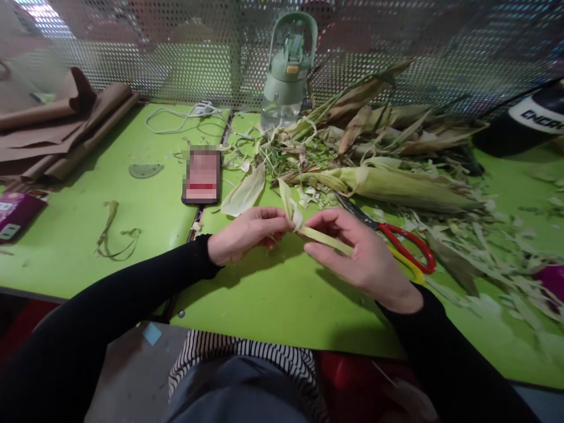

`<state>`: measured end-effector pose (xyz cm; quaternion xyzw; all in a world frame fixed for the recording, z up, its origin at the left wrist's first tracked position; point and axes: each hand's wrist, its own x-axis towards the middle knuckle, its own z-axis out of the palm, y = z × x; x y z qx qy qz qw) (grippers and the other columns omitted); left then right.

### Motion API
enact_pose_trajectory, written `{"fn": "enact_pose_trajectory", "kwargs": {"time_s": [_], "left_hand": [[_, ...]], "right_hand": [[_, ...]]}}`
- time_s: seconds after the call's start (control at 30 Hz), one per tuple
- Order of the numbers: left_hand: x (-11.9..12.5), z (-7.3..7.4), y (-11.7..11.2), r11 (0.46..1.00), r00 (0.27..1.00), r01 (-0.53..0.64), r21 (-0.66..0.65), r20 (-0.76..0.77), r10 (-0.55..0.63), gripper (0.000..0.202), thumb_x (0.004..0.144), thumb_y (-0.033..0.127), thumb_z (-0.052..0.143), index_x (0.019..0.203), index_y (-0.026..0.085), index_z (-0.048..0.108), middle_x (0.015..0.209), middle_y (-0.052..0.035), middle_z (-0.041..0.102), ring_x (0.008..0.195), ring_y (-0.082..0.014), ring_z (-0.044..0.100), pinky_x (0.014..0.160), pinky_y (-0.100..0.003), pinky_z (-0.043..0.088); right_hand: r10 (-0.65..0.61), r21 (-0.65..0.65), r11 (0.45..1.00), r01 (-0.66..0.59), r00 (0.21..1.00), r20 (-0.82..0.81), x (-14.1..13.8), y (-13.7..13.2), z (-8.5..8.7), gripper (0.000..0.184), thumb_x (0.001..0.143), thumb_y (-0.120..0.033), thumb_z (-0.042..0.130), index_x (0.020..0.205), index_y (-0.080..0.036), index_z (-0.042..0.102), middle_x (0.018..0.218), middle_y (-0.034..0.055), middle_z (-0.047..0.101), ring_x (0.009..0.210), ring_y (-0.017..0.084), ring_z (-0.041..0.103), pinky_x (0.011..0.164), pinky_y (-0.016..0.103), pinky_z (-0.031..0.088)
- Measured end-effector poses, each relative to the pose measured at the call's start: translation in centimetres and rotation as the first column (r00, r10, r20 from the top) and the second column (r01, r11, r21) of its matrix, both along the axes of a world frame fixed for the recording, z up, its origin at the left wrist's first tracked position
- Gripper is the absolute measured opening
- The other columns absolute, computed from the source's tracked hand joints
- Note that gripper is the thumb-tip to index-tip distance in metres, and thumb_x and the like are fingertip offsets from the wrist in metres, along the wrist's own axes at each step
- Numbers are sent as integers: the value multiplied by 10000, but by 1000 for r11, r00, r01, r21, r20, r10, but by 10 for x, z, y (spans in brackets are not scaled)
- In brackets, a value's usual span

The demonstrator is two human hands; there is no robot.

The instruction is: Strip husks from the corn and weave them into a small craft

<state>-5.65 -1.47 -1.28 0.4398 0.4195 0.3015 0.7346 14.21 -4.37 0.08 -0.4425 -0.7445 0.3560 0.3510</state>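
Both my hands hold one pale green strip of corn husk (319, 236) above the green table (273, 294). My left hand (247, 233) pinches the folded upper end of the strip, fingers closed. My right hand (361, 255) has its fingers curled round the lower end, which runs across its palm. Red and yellow handled scissors (396, 241) lie on the table just beyond my right hand. An unhusked corn cob (396, 187) lies behind them.
A heap of husks and cobs (374, 129) fills the back right, with scraps (484, 258) spread to the right. A phone (202, 175), a green bottle (286, 70), a white cable (180, 117) and brown paper (57, 129) sit left and back. A perforated metal screen (176, 53) closes the rear.
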Motion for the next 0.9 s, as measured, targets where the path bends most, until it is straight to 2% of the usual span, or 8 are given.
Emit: {"fn": "enact_pose_trajectory", "kwargs": {"time_s": [0.1,0.27,0.4,0.5,0.57,0.73,0.8,0.9], "left_hand": [[0,-1,0,999,999,44,-26,-6,-45,128,809,209,675,755,141,582,637,58,525,510,-33,464,528,-184,403],[3,-1,-4,990,993,104,90,-73,-98,112,787,200,685,773,135,596,623,55,545,505,-41,471,521,-189,386],[3,3,-7,981,994,103,166,-60,-94,147,794,229,679,734,140,579,627,51,541,517,-45,470,533,-200,391],[2,3,-8,984,994,111,138,-36,-107,116,830,212,636,755,134,596,645,43,548,542,-53,487,561,-212,405],[2,1,-8,987,992,125,102,-26,-123,97,843,208,636,789,131,613,639,47,544,541,-53,477,571,-213,410],[4,-4,-8,986,993,115,121,24,-119,85,857,198,653,866,139,592,718,43,584,585,-52,524,608,-206,450],[5,-5,-8,971,993,115,210,6,-119,102,852,196,664,887,139,587,770,30,605,630,-60,550,636,-214,469],[6,-8,-8,932,985,149,331,-128,-112,78,866,191,644,867,129,597,750,27,591,640,-72,533,642,-226,465]], "right_hand": [[68,79,994,-72,996,52,2,1,0,194,895,-310,679,1071,-238,643,937,33,712,786,170,670,707,309,569],[-40,353,935,-38,977,210,0,4,-5,94,948,-279,619,941,-251,709,844,24,698,747,177,650,685,337,539],[-42,566,814,-129,959,279,4,6,-5,104,934,-280,639,959,-294,739,1071,55,704,930,221,643,773,392,538],[55,622,718,-312,916,397,8,8,-5,160,951,-218,600,1011,-320,707,1245,12,716,1109,245,616,903,442,489],[39,637,685,-352,892,451,9,8,-4,178,950,-200,595,1036,-330,681,1205,-22,749,1114,247,623,910,446,452],[-190,715,685,-139,914,359,5,8,-7,79,917,-229,658,961,-294,669,896,-8,785,900,257,639,812,429,397],[-214,677,731,-82,915,342,3,9,-9,32,930,-284,652,905,-267,658,828,12,760,835,252,624,765,417,402],[-232,560,829,17,920,315,-1,9,-12,146,939,-392,636,901,-251,642,811,32,719,787,241,616,724,404,439]]}}
